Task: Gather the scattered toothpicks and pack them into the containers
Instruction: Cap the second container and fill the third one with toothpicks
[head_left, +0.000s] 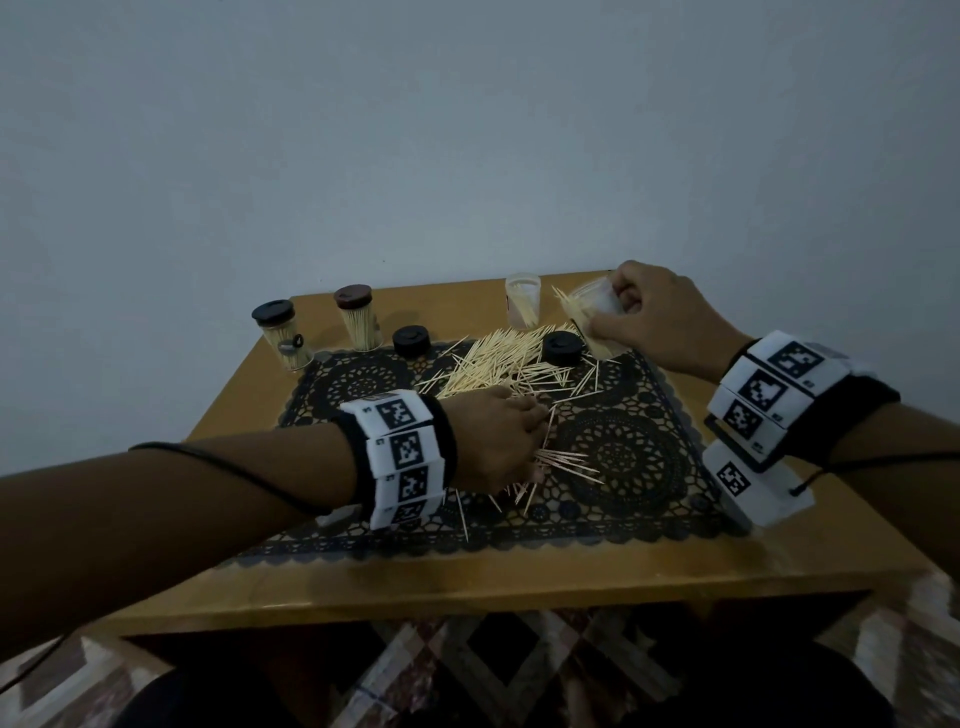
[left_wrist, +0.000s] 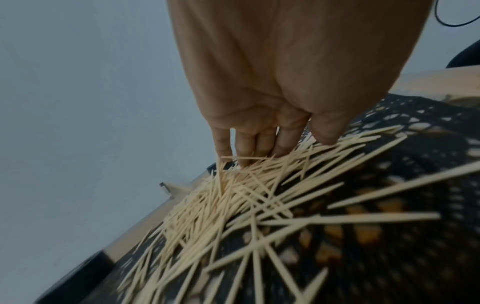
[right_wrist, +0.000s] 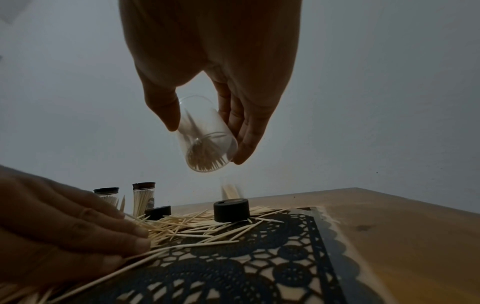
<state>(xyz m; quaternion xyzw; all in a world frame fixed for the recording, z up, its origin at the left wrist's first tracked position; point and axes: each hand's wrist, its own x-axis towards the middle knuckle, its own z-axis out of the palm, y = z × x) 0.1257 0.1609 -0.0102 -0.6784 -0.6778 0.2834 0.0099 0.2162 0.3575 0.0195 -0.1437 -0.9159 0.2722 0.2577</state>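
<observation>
Your left hand (head_left: 501, 436) is lying palm down with fingers (left_wrist: 262, 144) extended; your right hand (head_left: 654, 317) is hovering higher, fingers and thumb curling in a grip.

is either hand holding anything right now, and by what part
The right hand holds a clear container by its side wall, thumb against fingers. The left hand holds nothing; its fingers rest on the scattered toothpicks.

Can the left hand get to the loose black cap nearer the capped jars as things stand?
Probably yes: the left hand rests on toothpicks, and that black cap sits uncovered beyond them, with nothing upright between.
</observation>
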